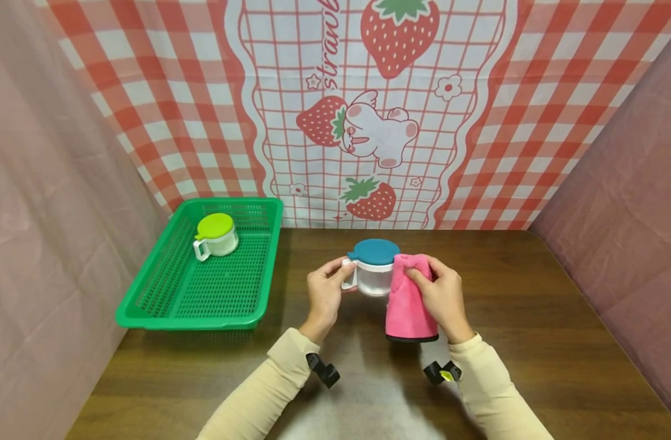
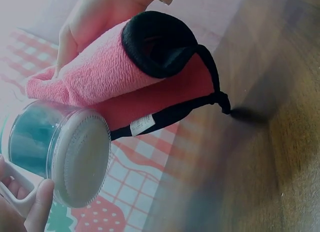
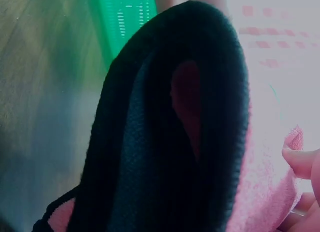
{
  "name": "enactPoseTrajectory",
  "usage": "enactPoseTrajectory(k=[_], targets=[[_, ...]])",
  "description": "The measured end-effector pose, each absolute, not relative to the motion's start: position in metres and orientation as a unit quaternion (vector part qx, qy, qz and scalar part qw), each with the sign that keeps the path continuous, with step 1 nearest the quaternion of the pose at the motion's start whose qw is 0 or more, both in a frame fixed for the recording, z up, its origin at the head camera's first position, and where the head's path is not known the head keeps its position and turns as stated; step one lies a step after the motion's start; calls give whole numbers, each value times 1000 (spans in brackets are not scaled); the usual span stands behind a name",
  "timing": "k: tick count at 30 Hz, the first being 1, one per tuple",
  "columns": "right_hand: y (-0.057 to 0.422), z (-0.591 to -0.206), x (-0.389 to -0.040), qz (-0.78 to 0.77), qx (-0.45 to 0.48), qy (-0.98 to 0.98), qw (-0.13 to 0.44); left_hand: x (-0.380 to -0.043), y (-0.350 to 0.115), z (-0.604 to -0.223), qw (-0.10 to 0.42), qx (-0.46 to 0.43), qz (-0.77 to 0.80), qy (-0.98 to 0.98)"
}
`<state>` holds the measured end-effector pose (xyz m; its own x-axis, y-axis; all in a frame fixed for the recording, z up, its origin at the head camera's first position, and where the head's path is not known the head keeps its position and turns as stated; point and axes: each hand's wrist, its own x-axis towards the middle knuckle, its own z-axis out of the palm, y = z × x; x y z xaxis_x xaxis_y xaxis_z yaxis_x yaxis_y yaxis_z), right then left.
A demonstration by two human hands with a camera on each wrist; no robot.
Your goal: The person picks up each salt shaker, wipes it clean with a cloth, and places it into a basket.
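My left hand (image 1: 326,292) grips the white handle of a clear jar (image 1: 373,280) with a blue lid (image 1: 376,251), held up over the table. In the left wrist view the jar's round base (image 2: 85,159) faces the camera. With the right hand (image 1: 444,294) I pinch a pink cloth (image 1: 411,308) with black edging against the jar's right side. The cloth hangs down in a fold, and a small white tag (image 2: 143,125) shows on its edge. Its black border (image 3: 220,117) fills much of the right wrist view and hides the jar there.
A green plastic basket (image 1: 198,322) stands on the wooden table (image 1: 533,342) at the left. Inside it sits a similar clear jar with a lime-green lid (image 1: 216,226) and white handle. A strawberry-print checkered curtain (image 1: 489,153) hangs along the table's back edge.
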<state>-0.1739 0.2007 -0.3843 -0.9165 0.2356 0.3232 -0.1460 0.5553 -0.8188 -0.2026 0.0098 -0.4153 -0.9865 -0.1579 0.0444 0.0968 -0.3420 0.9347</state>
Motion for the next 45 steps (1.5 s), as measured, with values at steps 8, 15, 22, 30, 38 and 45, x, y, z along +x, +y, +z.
enactPoseTrajectory(k=[8,15,22,30,38,45], targets=[[196,-384,-170,453,-13,-859,240,-199,13,-415,93,43,-815,-570],[180,-384,-165,398,27,-864,306,-195,20,-413,142,56,-788,-597],[164,-386,-162,328,50,-873,358,-188,27,-405,165,63,-774,-608],[147,-388,-156,224,59,-888,397,-173,33,-384,223,60,-733,-640],[137,-394,-153,154,82,-895,409,-176,33,-387,238,51,-730,-639],[137,-402,-152,137,100,-900,401,-178,29,-386,240,59,-725,-643]])
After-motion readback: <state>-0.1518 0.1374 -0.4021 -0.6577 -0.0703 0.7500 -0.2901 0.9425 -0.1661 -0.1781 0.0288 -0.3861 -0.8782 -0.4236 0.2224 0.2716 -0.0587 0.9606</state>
